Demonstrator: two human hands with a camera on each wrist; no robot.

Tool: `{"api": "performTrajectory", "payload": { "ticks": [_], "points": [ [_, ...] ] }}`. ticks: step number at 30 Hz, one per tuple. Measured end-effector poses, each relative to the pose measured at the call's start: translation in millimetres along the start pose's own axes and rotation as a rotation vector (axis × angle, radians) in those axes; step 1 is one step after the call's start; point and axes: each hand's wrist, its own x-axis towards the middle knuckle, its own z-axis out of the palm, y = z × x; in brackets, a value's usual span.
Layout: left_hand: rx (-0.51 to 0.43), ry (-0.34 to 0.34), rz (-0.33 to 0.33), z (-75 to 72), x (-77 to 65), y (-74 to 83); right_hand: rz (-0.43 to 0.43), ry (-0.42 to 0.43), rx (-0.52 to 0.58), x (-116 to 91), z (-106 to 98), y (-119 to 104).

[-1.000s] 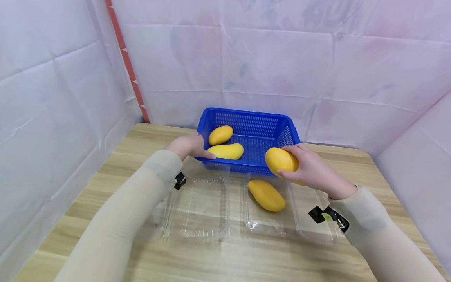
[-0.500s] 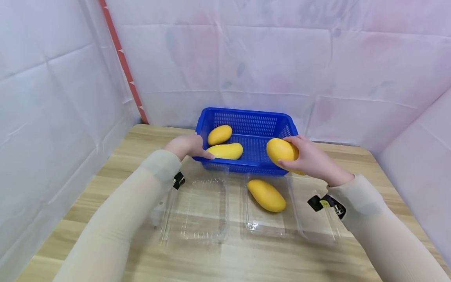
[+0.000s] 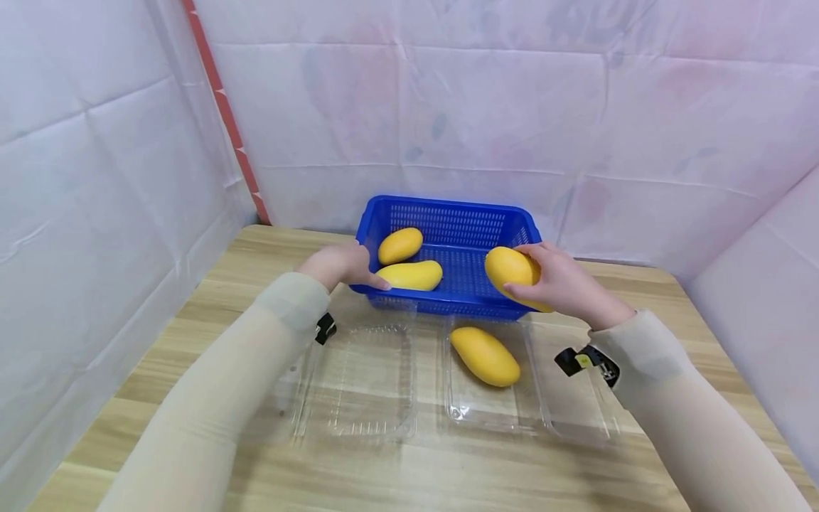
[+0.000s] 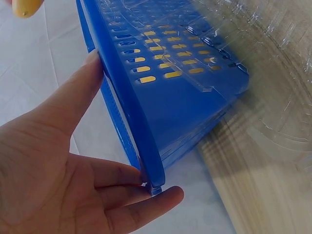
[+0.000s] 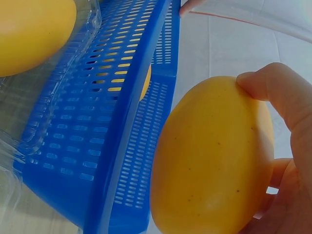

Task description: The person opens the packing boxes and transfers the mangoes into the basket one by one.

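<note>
My left hand (image 3: 339, 267) grips the left end of a blue plastic basket (image 3: 454, 304), thumb along the rim and fingers at the corner, as the left wrist view shows. Two yellow mangoes lie in the basket's left part: a rounder mango (image 3: 400, 245) behind a longer, paler mango (image 3: 412, 275). With its thumb and fingers my right hand (image 3: 566, 288) holds another mango (image 5: 209, 161) above the basket's front right corner. In front of the basket, one more mango (image 3: 485, 355) lies slanted in a clear plastic clamshell container (image 3: 456, 412).
A second clear clamshell container (image 3: 374, 429) sits on the wooden table (image 3: 448, 476), left of the first and below my left forearm. The first container's lid (image 3: 579, 412) lies spread to the right. White sheeting (image 3: 499, 121) encloses the back and sides.
My right hand has moved slightly up and away from me with its mango, nearer over the basket's right end. My left hand stays at the basket's corner.
</note>
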Motion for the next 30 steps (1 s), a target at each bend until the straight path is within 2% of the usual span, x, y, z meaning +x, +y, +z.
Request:
{"api": "performTrajectory", "payload": {
  "ticks": [19, 30],
  "points": [
    [0.045, -0.003, -0.005, -2.5, -3.5, 5.0, 0.024, -0.055, -0.039, 20, 1, -3],
    [0.025, -0.005, -0.015, -3.0, -4.2, 3.2, 0.025, -0.06, -0.077, 33, 6, -1]
  ]
}}
